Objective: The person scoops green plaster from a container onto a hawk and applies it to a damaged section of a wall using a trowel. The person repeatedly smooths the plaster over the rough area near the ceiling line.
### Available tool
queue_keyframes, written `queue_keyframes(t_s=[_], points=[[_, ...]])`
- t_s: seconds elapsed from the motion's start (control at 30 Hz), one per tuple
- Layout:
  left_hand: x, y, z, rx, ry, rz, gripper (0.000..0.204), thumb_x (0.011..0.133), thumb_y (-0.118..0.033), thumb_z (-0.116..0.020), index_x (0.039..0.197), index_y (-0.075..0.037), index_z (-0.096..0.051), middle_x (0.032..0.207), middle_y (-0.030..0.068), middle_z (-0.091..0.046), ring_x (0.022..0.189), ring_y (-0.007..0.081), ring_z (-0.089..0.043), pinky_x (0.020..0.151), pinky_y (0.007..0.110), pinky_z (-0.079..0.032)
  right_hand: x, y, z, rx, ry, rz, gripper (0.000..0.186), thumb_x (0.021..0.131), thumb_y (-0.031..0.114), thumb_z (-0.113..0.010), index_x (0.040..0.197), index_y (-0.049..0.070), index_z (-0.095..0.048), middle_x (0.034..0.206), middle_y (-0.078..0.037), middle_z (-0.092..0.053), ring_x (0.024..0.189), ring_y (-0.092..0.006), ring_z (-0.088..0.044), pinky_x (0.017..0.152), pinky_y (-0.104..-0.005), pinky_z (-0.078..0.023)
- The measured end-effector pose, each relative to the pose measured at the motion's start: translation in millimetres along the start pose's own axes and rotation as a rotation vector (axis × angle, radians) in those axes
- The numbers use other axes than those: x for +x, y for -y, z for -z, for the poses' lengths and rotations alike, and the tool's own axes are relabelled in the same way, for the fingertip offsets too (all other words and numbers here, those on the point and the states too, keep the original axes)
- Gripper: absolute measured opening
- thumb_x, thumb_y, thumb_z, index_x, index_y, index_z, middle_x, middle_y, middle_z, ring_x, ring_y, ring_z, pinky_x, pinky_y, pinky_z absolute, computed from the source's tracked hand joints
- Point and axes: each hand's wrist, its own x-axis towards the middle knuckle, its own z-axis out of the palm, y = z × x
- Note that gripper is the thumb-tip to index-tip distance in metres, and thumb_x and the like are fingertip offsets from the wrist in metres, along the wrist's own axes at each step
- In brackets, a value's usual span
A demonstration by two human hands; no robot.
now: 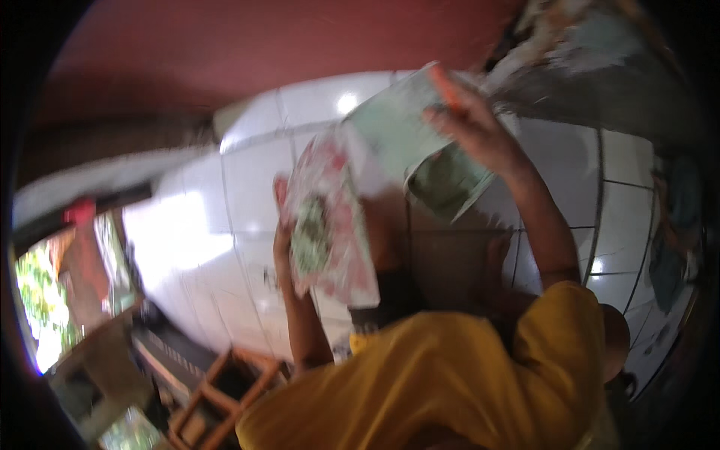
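My left hand (pixel 281 217) grips the edge of a pinkish, white-smeared board (pixel 349 251), tilted up in front of me. A lump of grey-green paste (pixel 311 234) sticks to its face. My right hand (pixel 480 131), raised to the right, is closed round the orange handle (pixel 445 87) of a tool that looks like a trowel. Beside that hand is a broad pale-green flat surface (pixel 394 124); blur hides whether it is the tool's blade. Just below the hand, an open angular container (pixel 452 180) shows dark green-grey paste inside.
White tiles (pixel 255 187) cover the floor around my bare legs. A red surface (pixel 285 45) spans the far side, with a rough grey patch (pixel 600 71) at far right. A wooden frame (pixel 225 394) stands at lower left, near a bright opening (pixel 52 300). Cloth (pixel 671 247) lies at right.
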Motion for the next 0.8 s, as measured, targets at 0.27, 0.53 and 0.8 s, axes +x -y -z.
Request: queue_keyframes(t_s=[0.27,0.53,0.8], points=[[49.7,28.2,-2.8,0.052,0.130,-0.152,0.055,0.089,-0.032,-0.049,0.132,0.000,-0.036,0.123,0.0153,-0.052,0.107,0.0280,-0.055,0.093,0.040,-0.046,-86.4,79.3,66.3,-0.887,0.136,-0.009,0.034,0.087,0.009,-0.056,0.118,-0.003,-0.048,0.099,-0.010,-0.060,0.081,-0.0154,-0.060,0.071,-0.0275,-0.052],[9.1,25.4,-65.9,0.001,0.265,-0.096,0.060,0.088,-0.031,-0.049,0.136,0.000,-0.031,0.129,0.0159,-0.047,0.113,0.0285,-0.052,0.095,0.041,-0.044,-141.3,63.3,105.8,-0.518,-0.980,0.697,0.016,0.087,0.011,-0.059,0.094,-0.002,-0.053,0.087,-0.009,-0.060,0.082,-0.0128,-0.061,0.072,-0.0275,-0.049],[-6.0,22.9,-80.1,0.205,0.059,-0.222,0.054,0.089,-0.027,-0.045,0.135,-0.002,-0.032,0.126,0.0146,-0.048,0.111,0.0283,-0.052,0.094,0.040,-0.044,-51.7,38.6,110.3,-0.413,-1.020,1.012,0.017,0.084,0.007,-0.059,0.092,-0.001,-0.047,0.077,-0.010,-0.054,0.066,-0.0145,-0.051,0.061,-0.0276,-0.043]])
